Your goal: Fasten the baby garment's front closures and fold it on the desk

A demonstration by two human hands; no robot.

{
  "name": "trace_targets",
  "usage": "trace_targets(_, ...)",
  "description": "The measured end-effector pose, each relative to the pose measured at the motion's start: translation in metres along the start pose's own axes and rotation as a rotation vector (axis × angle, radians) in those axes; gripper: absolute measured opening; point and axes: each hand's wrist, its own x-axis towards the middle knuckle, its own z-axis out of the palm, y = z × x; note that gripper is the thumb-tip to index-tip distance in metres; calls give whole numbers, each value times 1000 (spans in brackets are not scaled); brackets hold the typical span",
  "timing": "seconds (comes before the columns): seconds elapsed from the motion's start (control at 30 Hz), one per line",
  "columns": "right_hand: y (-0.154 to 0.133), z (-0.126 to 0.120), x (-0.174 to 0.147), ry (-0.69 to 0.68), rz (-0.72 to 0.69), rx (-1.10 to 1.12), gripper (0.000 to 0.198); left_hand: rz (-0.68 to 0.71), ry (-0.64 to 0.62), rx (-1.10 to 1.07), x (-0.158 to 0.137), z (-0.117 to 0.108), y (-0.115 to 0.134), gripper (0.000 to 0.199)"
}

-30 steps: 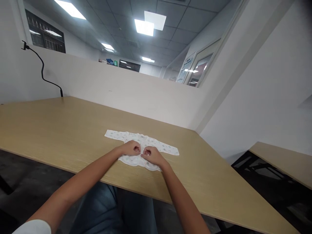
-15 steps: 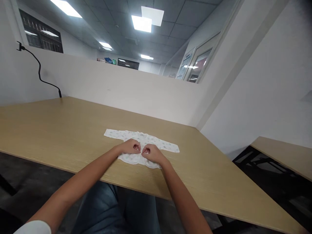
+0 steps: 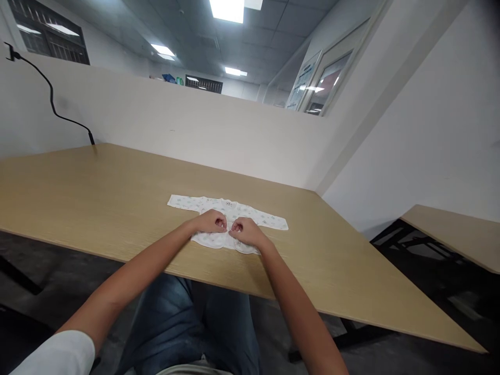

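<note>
A small white long-sleeved baby shirt [image 3: 209,240] with a pale print lies spread on the wooden table, its sleeves stretched out to both sides and its collar away from me. Over the middle of its front, my left hand [image 3: 211,221] is closed in a pinch on the shirt's front edge. Close beside it my right hand [image 3: 245,230] pinches the facing edge the same way. Only a small gap parts the two sets of fingertips. Whatever small fastening may lie between them is too small to make out.
The wooden table [image 3: 128,192] reaches to a low white partition [image 3: 219,138]. A black gooseneck holder [image 3: 52,99] rises at the back left. A second table [image 3: 449,229] stands to the right, apart from this one. My legs are under the near edge.
The camera has tilted down slightly, so the table and shirt sit higher in view. Both hands stay pinched at the same place on the shirt's front.
</note>
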Motion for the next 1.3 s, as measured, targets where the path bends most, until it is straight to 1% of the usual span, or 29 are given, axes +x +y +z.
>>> trace_targets(0.13, 4, 2, 2, -5, 19, 28, 8, -22, 3, -3, 1, 1, 1, 22)
trace_targets(0.33, 4, 2, 1, -39, 33, 234, 13, -28, 9, 6, 2, 4, 0, 20)
trace_targets(0.43, 2, 2, 0, -50, 16, 289, 16, 3, 8, 7, 2, 5, -1, 20)
trace_targets(0.53, 1, 2, 0, -50, 4, 295, 17, 31, 12, 21, 2, 5, 0, 21)
trace_targets(0.67, 4, 0, 0, -66, 1, 278, 19, 15, 7, 15, 3, 5, 0, 20)
trace_targets(0.87, 10, -6, 0, -106, 74, 266, 19, -28, 2, -33, 3, 5, -4, 24)
trace_targets(1.07, 13, -10, 0, -106, 71, 307, 20, -9, 10, -30, 3, 5, -3, 22)
trace_targets(1.3, 11, -12, -1, -111, 156, 299, 22, 11, 13, -27, 2, 4, 0, 21)
